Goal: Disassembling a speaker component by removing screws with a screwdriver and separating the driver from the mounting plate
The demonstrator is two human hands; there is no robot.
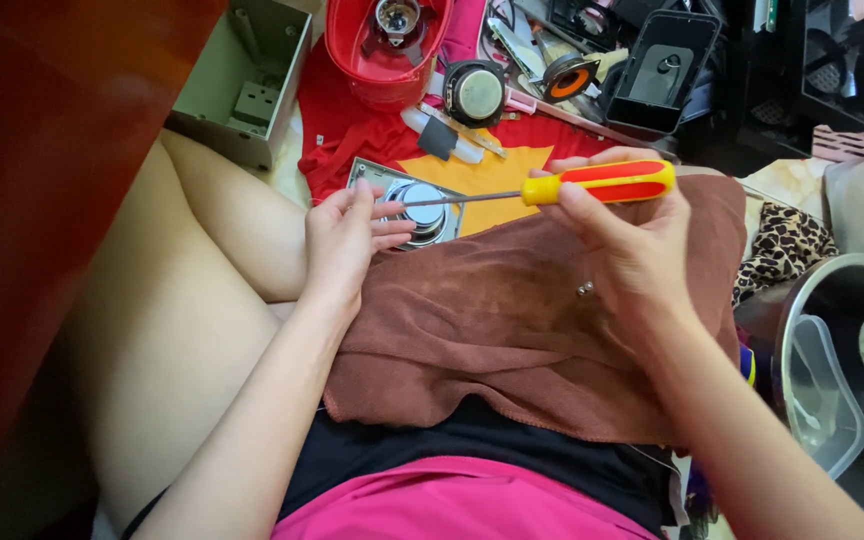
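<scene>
My right hand [624,240] grips a screwdriver [592,184] with a yellow and red handle, held level, its metal shaft pointing left. The tip reaches a small speaker unit [422,212] with a square metal frame and round silver magnet. My left hand [347,240] holds that speaker steady at its left edge, fingers curled over the frame. Both hands work above a brown towel [512,320] spread over my lap. A small screw [585,289] lies on the towel below my right hand.
A red cloth [352,130] on the floor carries a red plastic shell [387,45], a round speaker [474,92] and loose parts. A grey metal box [242,80] sits left, black housings [667,70] at the back, a bin with a clear container [832,390] right.
</scene>
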